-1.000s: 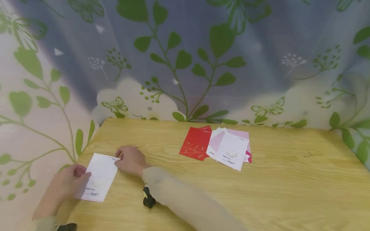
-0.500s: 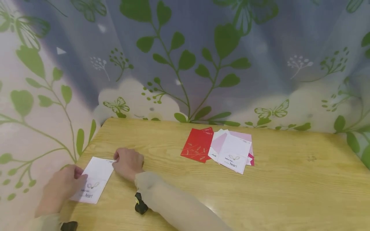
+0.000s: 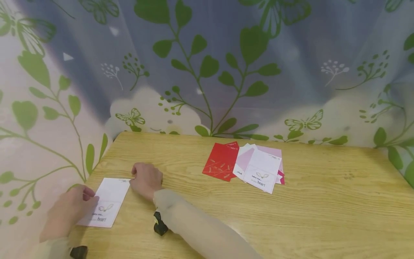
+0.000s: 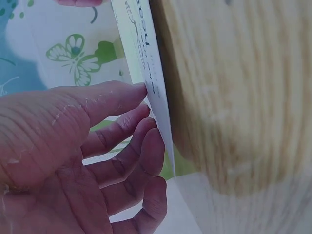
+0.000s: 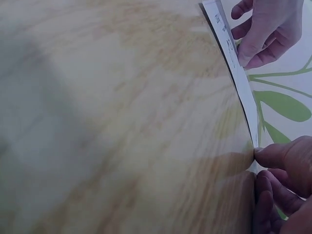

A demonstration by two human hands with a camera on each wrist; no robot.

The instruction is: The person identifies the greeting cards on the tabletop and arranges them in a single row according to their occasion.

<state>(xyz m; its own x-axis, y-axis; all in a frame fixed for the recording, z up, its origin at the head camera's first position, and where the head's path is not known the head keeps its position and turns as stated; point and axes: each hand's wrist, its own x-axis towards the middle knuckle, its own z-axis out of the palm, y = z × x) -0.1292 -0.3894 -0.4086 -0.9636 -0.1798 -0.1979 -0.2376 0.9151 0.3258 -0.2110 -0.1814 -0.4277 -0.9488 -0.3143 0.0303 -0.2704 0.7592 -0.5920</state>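
A white greeting card [image 3: 111,190] with a winged drawing and the printed word "heart" is at the table's left edge. My left hand [image 3: 69,210] holds its left side, thumb at the edge and fingers curled close by. At its far right corner, my right hand [image 3: 147,181] pinches the card between thumb and curled fingers. The left wrist view shows the card [image 4: 148,73] nearly edge-on, with the left thumb tip touching it. In the right wrist view, the right thumb meets the end of the card [image 5: 239,83]; part of that grip is hidden.
Red cards [image 3: 221,162] lie overlapped near the back of the wooden table [image 3: 307,216]. Beside them is a fanned pile of white and pink cards [image 3: 262,171]. A leaf-patterned curtain [image 3: 207,72] hangs behind the table and along its left side.
The card has shifted slightly left and toward me, with both hands still at it. My right hand went left with it, then back a little to the right.
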